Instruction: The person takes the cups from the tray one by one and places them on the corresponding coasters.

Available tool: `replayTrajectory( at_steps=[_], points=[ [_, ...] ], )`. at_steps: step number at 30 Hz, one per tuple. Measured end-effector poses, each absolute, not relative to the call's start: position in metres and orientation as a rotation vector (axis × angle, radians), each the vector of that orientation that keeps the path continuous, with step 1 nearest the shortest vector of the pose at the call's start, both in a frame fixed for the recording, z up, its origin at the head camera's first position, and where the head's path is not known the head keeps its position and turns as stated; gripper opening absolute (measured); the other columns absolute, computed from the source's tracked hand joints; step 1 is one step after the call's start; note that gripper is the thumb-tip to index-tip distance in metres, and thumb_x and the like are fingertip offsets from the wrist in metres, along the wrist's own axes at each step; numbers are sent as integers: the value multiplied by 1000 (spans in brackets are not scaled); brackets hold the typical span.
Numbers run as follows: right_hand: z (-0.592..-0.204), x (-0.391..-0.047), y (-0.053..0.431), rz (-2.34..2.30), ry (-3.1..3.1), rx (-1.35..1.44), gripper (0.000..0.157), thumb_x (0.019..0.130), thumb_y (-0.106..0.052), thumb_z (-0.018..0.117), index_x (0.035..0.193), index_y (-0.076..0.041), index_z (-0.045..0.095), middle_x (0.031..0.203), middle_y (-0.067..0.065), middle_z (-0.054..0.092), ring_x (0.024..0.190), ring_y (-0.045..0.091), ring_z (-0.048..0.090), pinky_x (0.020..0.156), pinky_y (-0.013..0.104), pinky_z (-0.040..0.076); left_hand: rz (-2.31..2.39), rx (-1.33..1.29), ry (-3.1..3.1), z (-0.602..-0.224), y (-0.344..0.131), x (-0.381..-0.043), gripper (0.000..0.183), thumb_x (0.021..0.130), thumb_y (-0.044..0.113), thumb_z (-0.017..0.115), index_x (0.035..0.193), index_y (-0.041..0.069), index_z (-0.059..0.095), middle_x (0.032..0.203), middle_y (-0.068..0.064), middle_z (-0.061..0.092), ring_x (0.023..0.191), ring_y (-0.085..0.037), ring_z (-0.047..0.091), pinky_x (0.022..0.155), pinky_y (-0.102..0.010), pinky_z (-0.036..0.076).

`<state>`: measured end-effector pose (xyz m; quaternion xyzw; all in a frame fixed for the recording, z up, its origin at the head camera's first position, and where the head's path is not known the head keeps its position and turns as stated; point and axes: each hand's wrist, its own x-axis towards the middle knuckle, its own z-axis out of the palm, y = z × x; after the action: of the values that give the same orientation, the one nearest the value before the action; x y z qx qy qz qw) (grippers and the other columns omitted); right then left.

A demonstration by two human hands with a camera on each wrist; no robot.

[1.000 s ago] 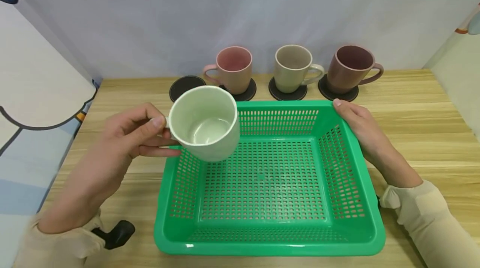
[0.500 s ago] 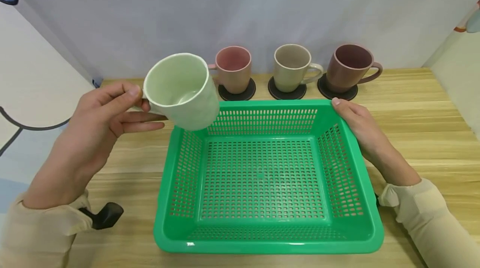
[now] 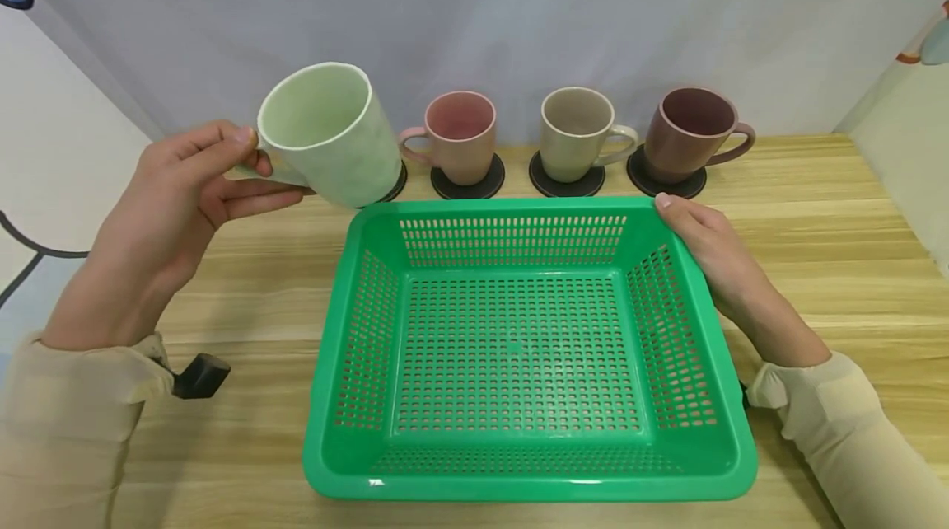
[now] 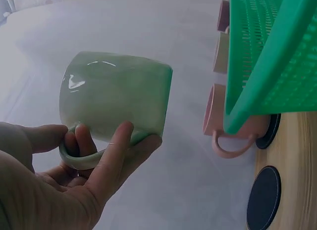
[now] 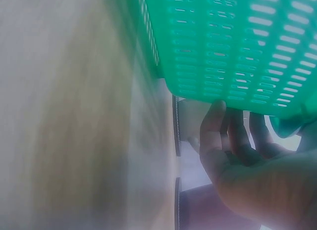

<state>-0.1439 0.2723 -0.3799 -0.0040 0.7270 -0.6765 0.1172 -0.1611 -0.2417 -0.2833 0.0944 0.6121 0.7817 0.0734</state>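
Observation:
My left hand (image 3: 174, 216) grips a pale green mug (image 3: 344, 154) by its handle, with the thumb and bent fingers at the loop and other fingers along the wall. The mug hangs in the air with its mouth up, slightly tilted. In the head view it overlaps most of a round black coaster, and the left wrist view shows that coaster (image 4: 264, 198) bare. At the far right corner of a green perforated basket (image 3: 519, 489), my right hand (image 3: 722, 273) holds the rim, thumb on top. Its fingers curl under the rim in the right wrist view. Nothing lies in the basket.
Along the back stand a pink mug (image 3: 463, 156), a beige mug (image 3: 569, 154) and a dark mauve mug (image 3: 678, 152), each on a black coaster. A pale cloth wall (image 3: 474, 10) rises right behind them. Wooden tabletop (image 3: 252, 298) shows left of the basket.
My left hand has carried the green mug from over the basket's left side up, back and left to the leftmost coaster. The right hand and basket have stayed almost still.

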Motion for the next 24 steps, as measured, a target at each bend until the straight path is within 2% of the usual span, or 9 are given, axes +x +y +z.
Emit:
replayTrajectory(
  at_steps=[13,24],
  points=[
    [-380,-144,273,-1998,2107,-25,32,111,-41,51,115,-14,67,86,-1,79,68,14,78,59,31,65,2318,142,1862,-299,-256,-196,17,102,10,68,90,-1,70,92,-6,60,76,-26,78,85,-40,65],
    [-380,-144,273,-2000,2103,-30,31,111,-40,51,116,-14,67,86,-2,79,69,14,78,60,31,65,2261,78,1940,-325,-265,-225,20,99,18,74,90,1,68,92,-5,60,77,-28,79,83,-36,66]
  ],
)
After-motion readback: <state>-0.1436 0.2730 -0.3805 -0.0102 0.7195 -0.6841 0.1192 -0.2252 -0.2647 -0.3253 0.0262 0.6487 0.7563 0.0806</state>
